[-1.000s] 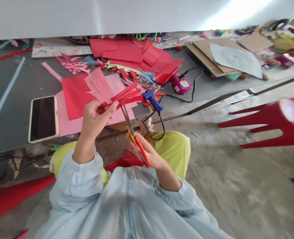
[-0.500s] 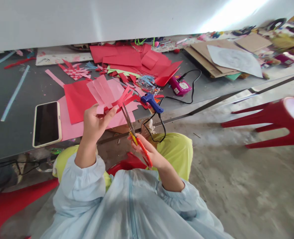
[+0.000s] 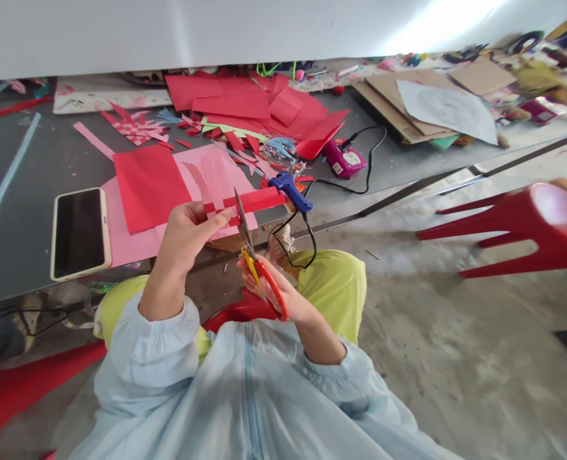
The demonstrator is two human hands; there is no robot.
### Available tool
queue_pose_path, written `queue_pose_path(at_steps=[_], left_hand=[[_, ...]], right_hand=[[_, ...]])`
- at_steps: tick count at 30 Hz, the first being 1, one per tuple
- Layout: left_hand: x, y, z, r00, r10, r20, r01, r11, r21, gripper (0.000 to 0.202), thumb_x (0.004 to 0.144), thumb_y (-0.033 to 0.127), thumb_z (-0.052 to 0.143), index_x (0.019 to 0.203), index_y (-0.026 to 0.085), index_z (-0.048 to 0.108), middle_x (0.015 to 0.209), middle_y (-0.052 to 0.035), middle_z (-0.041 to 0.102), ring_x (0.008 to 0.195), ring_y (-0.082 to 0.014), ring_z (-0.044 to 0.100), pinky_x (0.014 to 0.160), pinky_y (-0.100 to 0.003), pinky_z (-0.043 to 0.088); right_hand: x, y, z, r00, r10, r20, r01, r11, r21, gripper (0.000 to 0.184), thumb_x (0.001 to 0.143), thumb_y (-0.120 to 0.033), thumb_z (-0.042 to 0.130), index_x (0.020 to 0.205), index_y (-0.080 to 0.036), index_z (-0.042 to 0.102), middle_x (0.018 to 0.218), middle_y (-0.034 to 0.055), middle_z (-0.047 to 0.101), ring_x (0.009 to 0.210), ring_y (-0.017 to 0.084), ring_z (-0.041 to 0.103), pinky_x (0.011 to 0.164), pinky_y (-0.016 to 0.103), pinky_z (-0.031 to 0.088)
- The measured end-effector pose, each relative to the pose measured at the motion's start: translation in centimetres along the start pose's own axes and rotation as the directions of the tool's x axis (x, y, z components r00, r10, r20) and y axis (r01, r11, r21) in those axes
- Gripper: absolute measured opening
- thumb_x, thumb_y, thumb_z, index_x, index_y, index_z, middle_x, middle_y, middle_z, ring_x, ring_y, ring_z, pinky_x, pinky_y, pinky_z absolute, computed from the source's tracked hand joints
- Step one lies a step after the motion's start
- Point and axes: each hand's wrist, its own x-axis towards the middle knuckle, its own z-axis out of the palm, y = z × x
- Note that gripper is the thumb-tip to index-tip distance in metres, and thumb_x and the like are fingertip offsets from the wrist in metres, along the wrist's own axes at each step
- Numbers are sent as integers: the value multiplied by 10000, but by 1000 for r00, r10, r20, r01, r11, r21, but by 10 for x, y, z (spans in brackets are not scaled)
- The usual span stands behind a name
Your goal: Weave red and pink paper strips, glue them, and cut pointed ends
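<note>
The flat dark-grey tabletop [image 3: 17,259] is pretty cluttered: a black-screened phone in a cream case [image 3: 80,233] is parked near the front edge, a long pale-blue strip [image 3: 11,170] is stretched out to its left, and red paper sheets [image 3: 230,107], brown cardboard sheets [image 3: 383,96] and a boxy magenta device [image 3: 344,160] are strewn rightward.

Before us, a grey table [image 3: 5,255] runs along a pale panel [image 3: 264,32], glaring with light at upper right; red stools [image 3: 546,236] flank us on the grey floor [image 3: 431,338].
</note>
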Motion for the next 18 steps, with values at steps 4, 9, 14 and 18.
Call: queue_pose_path(at_steps=[4,9,14,18], left_hand=[[-2,2,1,1000,-19,-12,20,996,86,321,627,419,874,626,168,674,541,40,548,499,-66,443,467,-194,360],[-1,-2,1,999,25,-20,-22,990,138,287,636,390,871,652,158,704,570,24,586,517,-73,489,477,-187,386],[-1,-5,1,997,63,-34,-57,987,153,247,653,366,858,668,160,723,605,3,634,543,-92,545,510,-202,442],[-3,-1,2,996,68,-51,-57,977,206,228,669,350,833,663,156,713,590,-5,639,522,-97,538,477,-205,420]], right_hand=[[1,2,-1,999,-24,24,25,1000,-8,463,911,-616,598,1186,-251,527,883,-11,417,735,119,345,670,273,315],[3,5,-1,997,-60,55,63,997,-40,454,940,-625,539,1228,-277,496,871,-20,384,711,122,319,661,285,293],[2,5,1,996,-45,82,53,994,-93,527,947,-670,470,1289,-269,458,898,-11,367,729,130,325,675,295,314],[1,3,3,995,-24,97,35,993,-112,562,941,-680,470,1313,-261,435,925,0,368,757,141,329,672,294,327]])
